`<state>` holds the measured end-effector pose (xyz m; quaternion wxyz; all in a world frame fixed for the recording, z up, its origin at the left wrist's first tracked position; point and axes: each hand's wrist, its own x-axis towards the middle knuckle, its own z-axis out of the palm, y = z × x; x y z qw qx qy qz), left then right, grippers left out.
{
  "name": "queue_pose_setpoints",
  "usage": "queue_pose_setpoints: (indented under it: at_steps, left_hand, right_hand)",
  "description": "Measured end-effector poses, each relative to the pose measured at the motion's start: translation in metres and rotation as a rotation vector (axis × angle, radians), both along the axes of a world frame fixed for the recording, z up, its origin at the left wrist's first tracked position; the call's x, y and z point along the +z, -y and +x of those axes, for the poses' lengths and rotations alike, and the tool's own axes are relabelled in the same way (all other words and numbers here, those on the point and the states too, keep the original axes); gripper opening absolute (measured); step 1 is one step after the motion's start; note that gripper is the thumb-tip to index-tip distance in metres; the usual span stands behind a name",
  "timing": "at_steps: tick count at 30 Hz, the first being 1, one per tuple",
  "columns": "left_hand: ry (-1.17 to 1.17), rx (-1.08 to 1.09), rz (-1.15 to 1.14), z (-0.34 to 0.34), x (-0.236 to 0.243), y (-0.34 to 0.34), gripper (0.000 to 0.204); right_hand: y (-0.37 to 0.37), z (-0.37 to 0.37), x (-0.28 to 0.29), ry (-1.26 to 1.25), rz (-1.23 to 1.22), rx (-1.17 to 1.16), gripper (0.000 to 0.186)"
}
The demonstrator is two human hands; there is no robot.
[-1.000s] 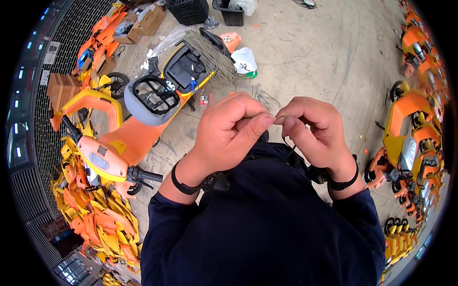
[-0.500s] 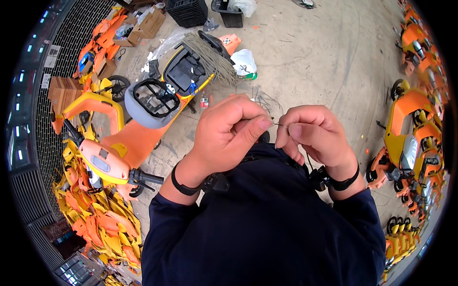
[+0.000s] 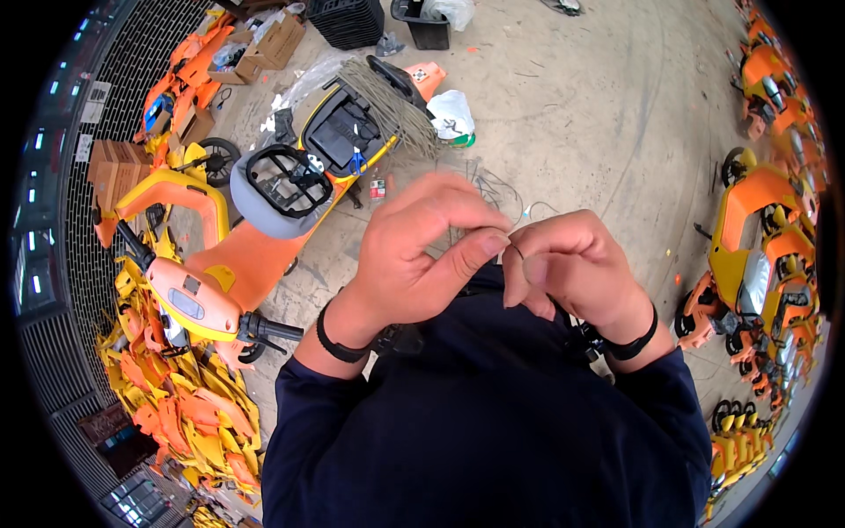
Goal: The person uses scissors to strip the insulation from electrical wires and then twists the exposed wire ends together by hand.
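My left hand [image 3: 427, 233] and my right hand [image 3: 581, 268] meet in front of my chest, fingertips almost touching. A short dark stretch of thin wire [image 3: 518, 253] shows between them. The left thumb and index finger pinch one part of it; the right fingers are curled around another, and most of the wire is hidden. Beyond the left hand stands a yellow and orange scooter [image 3: 233, 264]. Its grey seat [image 3: 255, 207] is tipped up. A bundle of thin greenish-grey wires [image 3: 392, 110] lies across its rear, with blue-handled scissors [image 3: 356, 163] nearby.
Loose wires [image 3: 497, 189] lie on the concrete floor [image 3: 607, 106] beyond my hands. A white bag [image 3: 451, 114] sits by the scooter's rear. Orange and yellow panels [image 3: 189, 405] are heaped at the left. Parked scooters [image 3: 748, 211] line the right, with black crates [image 3: 346, 22] at the far side.
My right hand has come closer to the left and turned slightly. The wire span between the fingertips is shorter, with a dark curved piece now showing. The left hand has barely shifted.
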<state>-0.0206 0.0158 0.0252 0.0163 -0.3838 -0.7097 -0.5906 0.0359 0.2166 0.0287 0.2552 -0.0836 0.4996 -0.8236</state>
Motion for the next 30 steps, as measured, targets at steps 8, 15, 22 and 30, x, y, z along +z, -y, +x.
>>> queue_pose_setpoints:
  at_steps: [8,15,22,30]
  left_hand:
    - [-0.341,0.025,-0.077,0.002,0.011,0.002,0.026]
    - [-0.474,0.151,-0.219,0.009,0.013,0.000,0.027]
    - [-0.525,0.216,-0.209,0.011,0.007,-0.005,0.027]
    - [-0.575,0.239,-0.083,0.009,-0.006,-0.011,0.020]
  right_hand:
    - [0.012,-0.004,0.003,-0.715,0.457,-0.303,0.007]
    - [0.016,-0.007,0.001,-0.890,0.615,-0.438,0.007]
    - [0.017,-0.008,-0.003,-0.946,0.665,-0.478,0.010]
    - [0.016,-0.005,0.002,-0.874,0.698,-0.381,0.012]
